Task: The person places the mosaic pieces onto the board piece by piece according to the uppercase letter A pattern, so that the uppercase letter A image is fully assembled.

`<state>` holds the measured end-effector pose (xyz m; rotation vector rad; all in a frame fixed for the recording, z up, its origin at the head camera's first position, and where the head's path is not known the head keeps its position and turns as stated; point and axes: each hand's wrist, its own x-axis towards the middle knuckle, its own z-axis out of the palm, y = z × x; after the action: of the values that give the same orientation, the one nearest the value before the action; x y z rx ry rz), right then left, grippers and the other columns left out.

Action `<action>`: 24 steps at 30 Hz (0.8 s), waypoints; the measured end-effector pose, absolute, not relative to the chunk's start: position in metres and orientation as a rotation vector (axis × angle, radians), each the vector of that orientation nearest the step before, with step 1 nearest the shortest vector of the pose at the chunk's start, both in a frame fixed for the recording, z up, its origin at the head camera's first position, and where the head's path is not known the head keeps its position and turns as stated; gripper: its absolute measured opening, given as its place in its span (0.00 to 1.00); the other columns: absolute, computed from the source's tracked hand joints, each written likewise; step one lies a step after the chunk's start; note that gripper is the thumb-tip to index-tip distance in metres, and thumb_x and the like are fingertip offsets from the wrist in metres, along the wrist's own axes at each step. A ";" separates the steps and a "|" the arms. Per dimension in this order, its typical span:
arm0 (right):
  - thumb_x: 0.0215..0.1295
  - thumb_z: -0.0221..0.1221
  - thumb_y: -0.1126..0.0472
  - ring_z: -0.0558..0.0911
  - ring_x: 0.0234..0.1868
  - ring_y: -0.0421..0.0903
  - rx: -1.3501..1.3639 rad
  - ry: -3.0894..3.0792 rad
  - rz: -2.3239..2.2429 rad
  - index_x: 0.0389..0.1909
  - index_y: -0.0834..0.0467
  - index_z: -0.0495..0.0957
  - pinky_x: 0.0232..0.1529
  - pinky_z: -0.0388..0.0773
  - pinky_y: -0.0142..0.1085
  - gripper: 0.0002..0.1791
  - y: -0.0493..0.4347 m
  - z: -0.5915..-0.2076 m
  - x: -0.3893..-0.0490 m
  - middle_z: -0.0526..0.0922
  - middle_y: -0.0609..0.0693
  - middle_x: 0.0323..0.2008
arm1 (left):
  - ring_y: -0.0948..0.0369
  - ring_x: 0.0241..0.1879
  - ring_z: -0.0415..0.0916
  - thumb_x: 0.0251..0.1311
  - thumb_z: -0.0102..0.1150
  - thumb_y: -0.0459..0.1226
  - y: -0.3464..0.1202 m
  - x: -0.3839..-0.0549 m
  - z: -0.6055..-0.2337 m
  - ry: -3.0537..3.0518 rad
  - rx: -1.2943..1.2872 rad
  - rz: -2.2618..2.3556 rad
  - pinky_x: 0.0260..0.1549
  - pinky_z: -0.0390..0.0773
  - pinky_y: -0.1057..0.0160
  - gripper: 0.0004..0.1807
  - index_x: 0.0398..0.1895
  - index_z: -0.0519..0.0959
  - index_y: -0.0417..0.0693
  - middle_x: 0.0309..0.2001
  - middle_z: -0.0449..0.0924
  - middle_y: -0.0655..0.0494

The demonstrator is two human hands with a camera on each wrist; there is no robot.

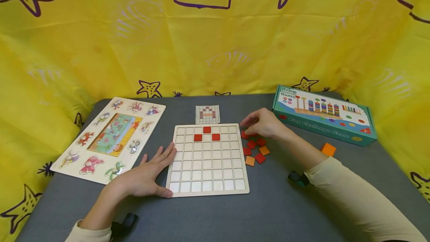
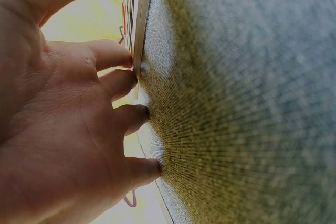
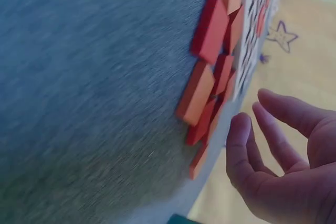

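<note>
A wooden grid board (image 1: 207,164) lies flat on the table, with three red square tiles set near its top: one tile (image 1: 206,130) in the first row and two in the second. My left hand (image 1: 147,176) rests at the board's left edge with fingers spread and thumb at the lower corner. Over the far end of a loose pile of red tiles (image 1: 251,144) and orange tiles (image 1: 250,161) hovers my right hand (image 1: 263,123). Its fingers (image 3: 240,129) are bent loosely, apart from the thumb, and nothing shows between them in the right wrist view.
Beyond the board lies a small pattern card (image 1: 207,114). A sea-animal puzzle (image 1: 78,151) is at the left. The green Ring Challenge Game box (image 1: 322,117) stands back right, with an orange block (image 1: 328,149) in front of it. A yellow curtain (image 1: 215,47) hangs behind the grey table (image 1: 215,219).
</note>
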<state>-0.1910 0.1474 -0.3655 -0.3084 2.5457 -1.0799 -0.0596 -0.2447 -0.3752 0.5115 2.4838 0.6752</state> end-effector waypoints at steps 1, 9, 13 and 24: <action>0.60 0.73 0.65 0.84 0.40 0.47 -0.307 2.545 -1.082 0.50 0.60 0.89 0.42 0.83 0.36 0.16 0.150 -0.366 -0.191 0.90 0.56 0.43 | 0.37 0.83 0.30 0.49 0.79 0.58 -0.245 -0.059 -0.375 2.484 0.511 0.677 0.70 0.30 0.21 0.68 0.86 0.45 0.49 0.86 0.30 0.52; 0.58 0.73 0.67 0.82 0.37 0.47 -0.318 2.581 -1.065 0.50 0.61 0.89 0.38 0.79 0.35 0.17 0.161 -0.370 -0.189 0.89 0.55 0.38 | 0.37 0.83 0.29 0.50 0.79 0.57 -0.245 -0.059 -0.376 2.479 0.509 0.686 0.70 0.29 0.21 0.68 0.86 0.45 0.49 0.86 0.30 0.52; 0.57 0.73 0.67 0.82 0.38 0.47 -0.322 2.600 -1.034 0.49 0.61 0.89 0.38 0.79 0.34 0.17 0.163 -0.372 -0.188 0.90 0.55 0.39 | 0.37 0.83 0.29 0.50 0.79 0.57 -0.245 -0.058 -0.376 2.477 0.505 0.687 0.70 0.29 0.21 0.68 0.86 0.45 0.49 0.86 0.30 0.52; 0.51 0.74 0.69 0.83 0.40 0.49 -0.336 2.654 -0.961 0.46 0.60 0.90 0.39 0.80 0.35 0.18 0.167 -0.378 -0.189 0.89 0.57 0.41 | 0.36 0.83 0.29 0.50 0.78 0.57 -0.245 -0.059 -0.374 2.479 0.515 0.686 0.70 0.29 0.21 0.68 0.86 0.45 0.48 0.86 0.30 0.50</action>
<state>-0.1886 0.1671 -0.3781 -0.3364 2.6540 -0.9614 -0.0586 -0.2448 -0.3745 0.5146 2.4788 0.6864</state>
